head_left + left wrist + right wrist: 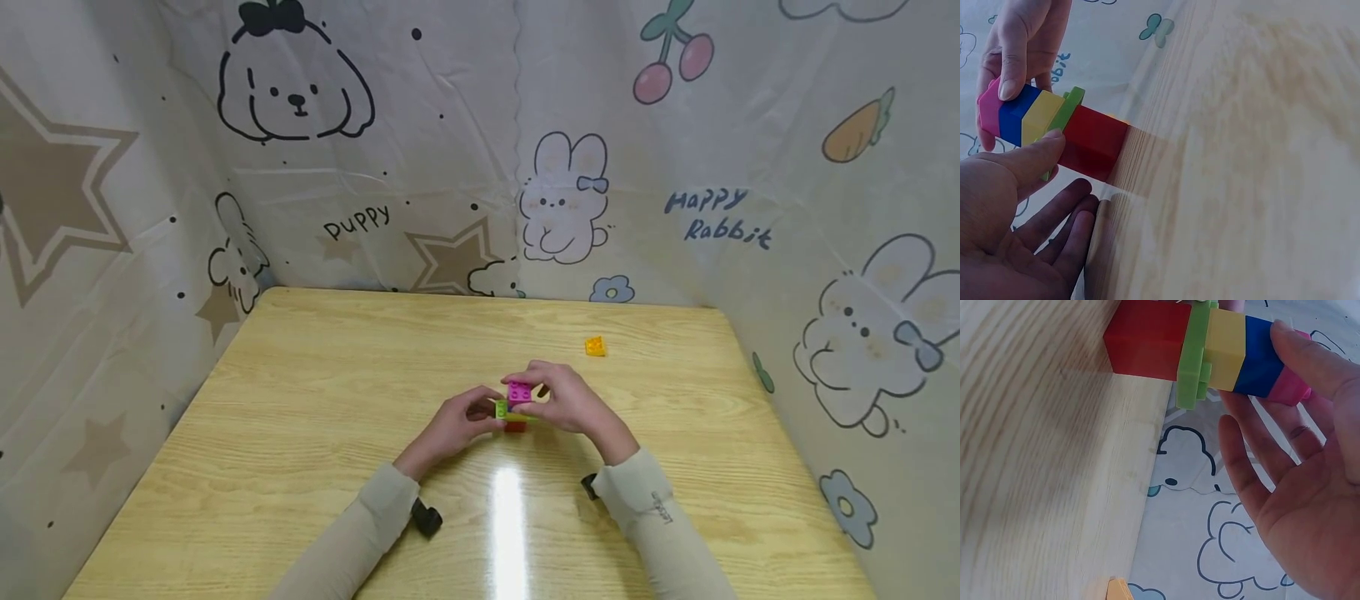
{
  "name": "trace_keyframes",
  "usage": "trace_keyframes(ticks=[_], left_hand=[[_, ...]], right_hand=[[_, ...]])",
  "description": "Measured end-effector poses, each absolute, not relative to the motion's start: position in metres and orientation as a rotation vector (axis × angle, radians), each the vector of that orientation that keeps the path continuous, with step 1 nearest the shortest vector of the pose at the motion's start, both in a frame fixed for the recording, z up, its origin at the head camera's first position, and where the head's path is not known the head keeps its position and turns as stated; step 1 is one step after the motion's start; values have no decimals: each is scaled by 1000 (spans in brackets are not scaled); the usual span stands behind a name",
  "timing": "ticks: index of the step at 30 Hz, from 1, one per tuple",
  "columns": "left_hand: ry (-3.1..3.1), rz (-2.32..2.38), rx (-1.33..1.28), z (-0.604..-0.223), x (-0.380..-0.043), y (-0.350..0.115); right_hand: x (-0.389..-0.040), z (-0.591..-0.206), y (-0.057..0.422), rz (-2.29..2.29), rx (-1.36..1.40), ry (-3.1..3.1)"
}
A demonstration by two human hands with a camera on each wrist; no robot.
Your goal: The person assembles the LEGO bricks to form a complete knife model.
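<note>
A stack of toy building bricks stands upright on the table between the two hands. From the bottom it runs red brick (1147, 340), thin wider green brick (1190, 359), yellow brick (1227, 350), blue brick (1259, 359) and pink brick (520, 392). My left hand (457, 421) pinches the green brick's end, its thumb by the yellow brick and other fingers spread below. At the top, my right hand (566, 400) pinches the pink brick, with the thumb tip near the seam with the blue one. Its other fingers partly hide behind the stack.
A small orange-yellow brick (595, 346) lies apart on the wooden table (337, 358), toward the back right. Printed curtains (450, 167) hang along the table's back and sides. Black wrist mounts (427, 518) stick out near both sleeves.
</note>
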State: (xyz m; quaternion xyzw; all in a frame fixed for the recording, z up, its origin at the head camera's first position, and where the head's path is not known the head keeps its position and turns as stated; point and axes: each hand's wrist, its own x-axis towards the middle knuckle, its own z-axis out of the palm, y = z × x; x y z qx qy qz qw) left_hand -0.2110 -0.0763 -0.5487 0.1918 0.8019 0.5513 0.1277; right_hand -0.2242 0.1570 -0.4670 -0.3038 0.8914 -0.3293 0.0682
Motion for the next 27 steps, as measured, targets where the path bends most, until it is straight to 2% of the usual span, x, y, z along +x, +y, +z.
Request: trace_keyframes(ticks=[27], left_hand=[[2307, 1618, 537, -545, -209, -76]], right_hand=[[-226, -476, 159, -1103, -929, 2652]])
